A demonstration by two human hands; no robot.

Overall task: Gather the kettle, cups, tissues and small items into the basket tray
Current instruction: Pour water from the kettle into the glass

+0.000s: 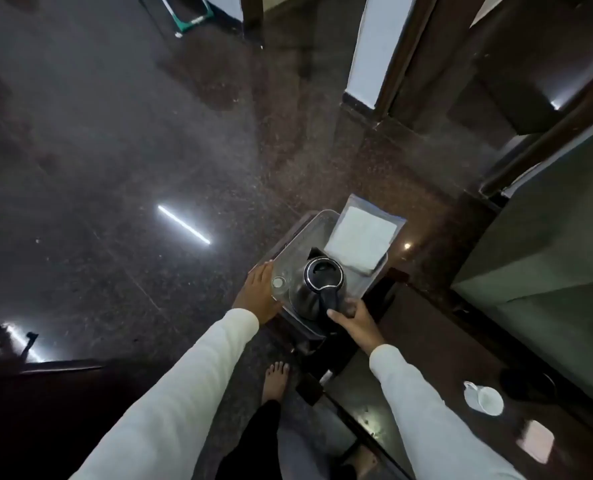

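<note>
A clear tray (307,232) is held out in front of me above the dark floor. Inside it stands a black and steel kettle (317,284) with its handle toward me. A white tissue pack (359,237) leans at the tray's far right, and a small glass (278,284) sits at its left edge. My left hand (258,296) grips the tray's left rim. My right hand (353,322) holds the tray's near right edge, with the thumb beside the kettle handle. A white cup (485,400) lies on the dark table at the right.
A dark wooden table (444,341) runs along my right, with a dark round object (527,382) and a pale square item (537,441) on it. My bare foot (276,379) stands on the speckled stone floor (149,150). Wooden door frames (409,53) rise ahead at the right.
</note>
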